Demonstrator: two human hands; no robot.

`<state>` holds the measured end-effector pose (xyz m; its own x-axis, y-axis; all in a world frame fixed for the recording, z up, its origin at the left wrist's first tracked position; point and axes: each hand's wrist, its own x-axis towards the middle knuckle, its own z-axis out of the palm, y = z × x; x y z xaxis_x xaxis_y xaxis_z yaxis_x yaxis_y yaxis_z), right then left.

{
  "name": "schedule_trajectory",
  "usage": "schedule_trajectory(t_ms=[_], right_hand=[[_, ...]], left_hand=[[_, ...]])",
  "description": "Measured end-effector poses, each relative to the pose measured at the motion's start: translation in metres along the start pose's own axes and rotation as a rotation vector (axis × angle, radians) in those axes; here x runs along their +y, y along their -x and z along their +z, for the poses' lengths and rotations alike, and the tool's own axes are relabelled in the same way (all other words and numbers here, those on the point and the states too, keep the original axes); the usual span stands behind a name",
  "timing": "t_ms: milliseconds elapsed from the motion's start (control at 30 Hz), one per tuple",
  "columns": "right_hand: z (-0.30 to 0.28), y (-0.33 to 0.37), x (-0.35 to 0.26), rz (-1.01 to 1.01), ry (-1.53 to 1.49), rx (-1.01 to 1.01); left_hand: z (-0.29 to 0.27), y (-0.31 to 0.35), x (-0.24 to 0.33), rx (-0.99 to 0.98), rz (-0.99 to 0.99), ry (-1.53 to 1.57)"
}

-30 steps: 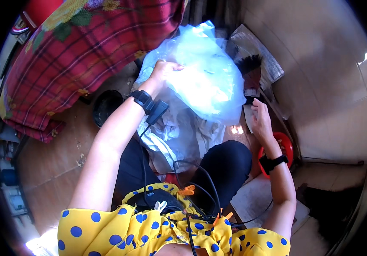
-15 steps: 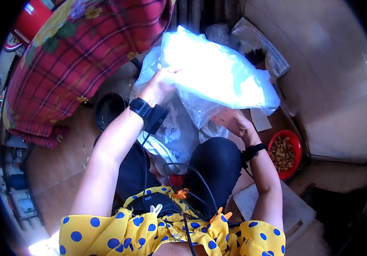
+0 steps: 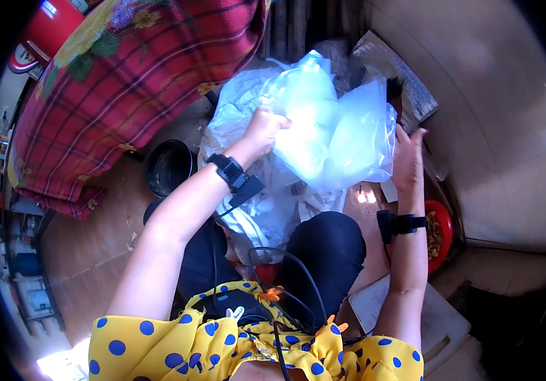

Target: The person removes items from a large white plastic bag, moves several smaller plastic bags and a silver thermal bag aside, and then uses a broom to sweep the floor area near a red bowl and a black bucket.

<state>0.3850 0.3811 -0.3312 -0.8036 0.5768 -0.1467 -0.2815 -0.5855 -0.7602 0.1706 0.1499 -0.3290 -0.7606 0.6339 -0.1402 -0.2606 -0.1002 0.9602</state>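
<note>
My left hand [image 3: 265,132] is closed on the edge of a clear plastic bag [image 3: 314,127], which glares in strong light. The bag hangs in front of me, spread out toward the right. Beside its right edge is my right hand [image 3: 408,159], fingers stretched out and apart; whether it touches the plastic I cannot tell. Below and behind the bag, a large crumpled pile of whitish plastic [image 3: 257,209] lies by my knees.
A red bowl of brownish pieces [image 3: 436,238] stands beyond my right forearm, partly hidden by it. At left are a black basin [image 3: 169,168] and a red plaid cloth [image 3: 139,95]. A white board [image 3: 434,317] lies at lower right.
My right hand has moved right and up from beneath the bag, its fingers now spread. The left hand has shifted slightly right, and the bag has narrowed and changed shape.
</note>
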Motion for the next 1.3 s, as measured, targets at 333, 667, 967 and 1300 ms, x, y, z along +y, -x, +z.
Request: schedule_trajectory(t_ms=[333,667,967,1300], right_hand=[[0.040,-0.022,0.020,0.382,0.106,-0.213],[0.005,-0.023,0.058,0.189,0.182,0.247],[-0.035,-0.017,-0.014,-0.349,0.558,0.339],[-0.032,0.001,-0.016,-0.238,0.617,0.329]], left_hand=[[0.095,0.029,-0.007,-0.362,0.629,-1.309],[0.094,0.058,-0.037,-0.618,0.833,-1.449],[-0.042,0.058,-0.031,0.064,0.258,-1.586],[-0.098,0.041,-0.057,0.100,-0.143,-1.520]])
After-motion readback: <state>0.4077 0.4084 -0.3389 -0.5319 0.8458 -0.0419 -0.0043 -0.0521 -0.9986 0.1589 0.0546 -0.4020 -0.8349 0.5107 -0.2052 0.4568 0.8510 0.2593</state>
